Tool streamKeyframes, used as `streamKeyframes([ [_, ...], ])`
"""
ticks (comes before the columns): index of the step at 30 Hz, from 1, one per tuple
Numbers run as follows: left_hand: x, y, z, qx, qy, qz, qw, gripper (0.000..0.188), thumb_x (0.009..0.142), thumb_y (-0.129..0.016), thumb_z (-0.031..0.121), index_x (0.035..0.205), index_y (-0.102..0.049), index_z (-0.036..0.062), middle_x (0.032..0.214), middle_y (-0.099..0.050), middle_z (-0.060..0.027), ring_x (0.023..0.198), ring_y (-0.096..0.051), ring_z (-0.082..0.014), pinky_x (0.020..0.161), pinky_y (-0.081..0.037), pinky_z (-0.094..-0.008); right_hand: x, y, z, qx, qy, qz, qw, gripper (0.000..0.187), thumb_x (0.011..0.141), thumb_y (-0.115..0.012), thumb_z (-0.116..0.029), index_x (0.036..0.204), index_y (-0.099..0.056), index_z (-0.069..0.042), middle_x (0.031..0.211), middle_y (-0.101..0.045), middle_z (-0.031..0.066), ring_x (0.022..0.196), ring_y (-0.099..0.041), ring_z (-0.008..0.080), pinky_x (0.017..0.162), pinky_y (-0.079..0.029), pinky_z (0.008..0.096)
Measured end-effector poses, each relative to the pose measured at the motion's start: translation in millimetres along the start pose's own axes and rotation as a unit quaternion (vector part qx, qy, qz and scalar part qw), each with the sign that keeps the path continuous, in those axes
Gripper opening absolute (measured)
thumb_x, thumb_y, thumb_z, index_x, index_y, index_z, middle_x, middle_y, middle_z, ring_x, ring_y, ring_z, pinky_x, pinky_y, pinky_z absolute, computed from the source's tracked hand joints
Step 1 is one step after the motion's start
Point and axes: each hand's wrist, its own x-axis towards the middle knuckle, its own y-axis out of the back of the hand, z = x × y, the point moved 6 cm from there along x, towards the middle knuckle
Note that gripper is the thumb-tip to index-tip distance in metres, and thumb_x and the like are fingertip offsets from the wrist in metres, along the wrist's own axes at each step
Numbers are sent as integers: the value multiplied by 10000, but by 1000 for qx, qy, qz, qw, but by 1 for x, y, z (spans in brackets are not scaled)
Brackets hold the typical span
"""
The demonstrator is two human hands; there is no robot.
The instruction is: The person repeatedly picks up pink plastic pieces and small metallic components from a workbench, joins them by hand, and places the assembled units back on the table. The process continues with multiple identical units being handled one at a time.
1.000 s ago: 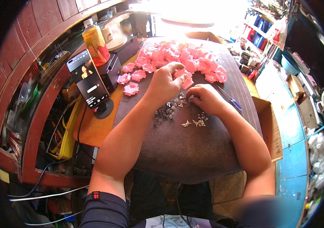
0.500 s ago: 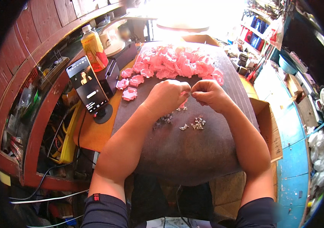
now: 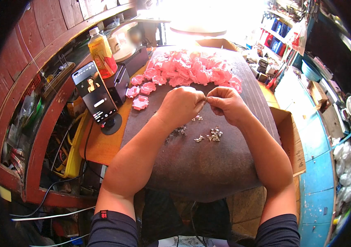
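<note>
My left hand (image 3: pixel 183 103) is closed over the middle of the dark table (image 3: pixel 200 168), its fingers curled inward; what they hold is hidden. Beside it, my right hand (image 3: pixel 227 103) pinches with thumb and forefinger, the tips meeting the left fingers. Anything between them is too small to name. Below the hands lie little piles of small shiny metal pieces (image 3: pixel 215 134), with a darker cluster (image 3: pixel 179 130) near my left wrist. Beyond my hands spreads a large heap of pink plastic pieces (image 3: pixel 183 68). Several more sit apart at its left, one pink piece (image 3: pixel 140 103) nearest me.
At the left, a phone (image 3: pixel 94 91) with a lit screen leans on a round stand (image 3: pixel 112 124). Behind it are a drink bottle (image 3: pixel 102 53) and a dark box (image 3: pixel 120 80). A cardboard box (image 3: pixel 292 140) stands against the table's right side. Cluttered shelves line both sides.
Both hands stay together at nearly the same spot. My right hand has turned slightly and its fingertips press closer to the left. Pink showing below my left fingers is no longer visible.
</note>
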Motion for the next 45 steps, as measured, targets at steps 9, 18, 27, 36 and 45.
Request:
streamKeyframes([
  [9, -1, 2, -22, -246, 126, 51, 960, 263, 925, -594, 88, 1132, -668, -55, 969, -724, -180, 866, -685, -167, 777, -532, -313, -11, -4, -29, -154, 93, 79, 980, 76, 876, -703, -86, 891, -681, -16, 697, -615, -2, 561, -524, 63, 506, -424, 220],
  [18, -1, -11, -23, -301, 132, 16, 944, 266, 957, -574, 51, 1182, -639, -75, 973, -702, -85, 831, -618, -93, 725, -529, -265, -13, -16, -21, -304, 141, 101, 937, 72, 807, -692, -44, 844, -693, 18, 715, -679, 69, 655, -597, 87, 629, -497, 274],
  [27, 0, -10, -15, -317, 129, -3, 939, 260, 957, -586, 59, 1173, -641, -75, 977, -697, -88, 851, -611, -90, 746, -526, -267, -13, -19, -19, -345, 166, 100, 918, 64, 785, -696, -59, 816, -696, -3, 739, -691, 130, 690, -676, 207, 675, -522, 340],
  [36, 2, -4, -24, -336, 153, 32, 929, 277, 973, -533, 50, 1213, -627, -52, 990, -696, -84, 841, -627, -100, 745, -533, -260, -26, -31, -43, -404, 294, 104, 860, 85, 821, -686, -69, 892, -698, -22, 811, -671, 151, 753, -669, 300, 673, -519, 373],
  [45, 1, 1, -22, -392, 219, 6, 894, 286, 972, -525, 40, 1229, -622, -42, 1014, -689, -69, 839, -628, -96, 739, -536, -252, -35, -39, -52, -456, 348, 118, 811, 83, 823, -669, -77, 887, -689, -28, 812, -651, 160, 762, -652, 349, 702, -516, 400],
])
